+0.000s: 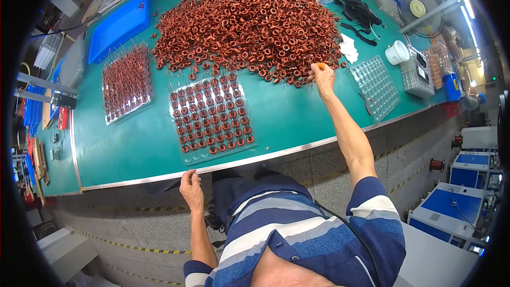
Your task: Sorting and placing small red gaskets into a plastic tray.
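A big heap of small copper-red ring coils point(249, 26) covers the far middle of the green table point(297, 122). My right hand point(322, 76) reaches to the heap's near right edge, its fingertips pinched together at a coil there. In front of the heap lies a clear tray point(212, 114) filled with rows of the same coils. A second filled tray point(126, 82) lies to its left. My left hand point(192, 188) rests on the table's near metal edge, fingers loosely curled, holding nothing.
Empty clear trays point(376, 85) lie right of my right hand, with a white cup point(397, 52) and a stack of trays point(417, 74) beyond. A blue bin point(119, 26) stands at back left, a fan point(417, 5) at back right. Blue machines point(451, 207) stand on the floor at right.
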{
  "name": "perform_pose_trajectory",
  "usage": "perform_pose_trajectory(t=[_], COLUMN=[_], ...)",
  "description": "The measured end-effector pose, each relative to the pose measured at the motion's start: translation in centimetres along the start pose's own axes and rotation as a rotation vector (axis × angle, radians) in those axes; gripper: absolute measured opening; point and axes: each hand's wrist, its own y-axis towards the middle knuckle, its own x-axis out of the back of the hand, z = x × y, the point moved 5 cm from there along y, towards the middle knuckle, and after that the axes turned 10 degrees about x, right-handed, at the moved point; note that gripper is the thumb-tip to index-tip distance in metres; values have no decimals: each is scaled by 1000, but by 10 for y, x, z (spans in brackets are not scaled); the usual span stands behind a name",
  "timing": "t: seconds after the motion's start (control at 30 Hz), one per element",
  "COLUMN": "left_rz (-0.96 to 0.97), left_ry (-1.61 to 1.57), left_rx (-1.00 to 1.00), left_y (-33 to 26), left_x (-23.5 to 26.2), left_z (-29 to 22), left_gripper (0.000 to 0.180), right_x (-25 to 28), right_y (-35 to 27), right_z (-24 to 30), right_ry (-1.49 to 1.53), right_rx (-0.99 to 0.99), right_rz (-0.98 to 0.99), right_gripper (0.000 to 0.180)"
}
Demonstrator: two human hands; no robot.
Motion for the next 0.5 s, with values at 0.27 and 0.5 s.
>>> perform_pose_trajectory(t=[0.27,0.5], left_rz=[267,692], left_ry=[-120,-322], left_rx=[-104,-23], left_y=[12,9], left_x=[-81,-203], left_z=[-71,-135], left_gripper=[12,38], right_x=[16,5], right_y=[-10,-67], right_z=[34,60], right_ry=[-78,228], right_rx=[134,34], right_rz=[51,207], right_gripper=[28,24])
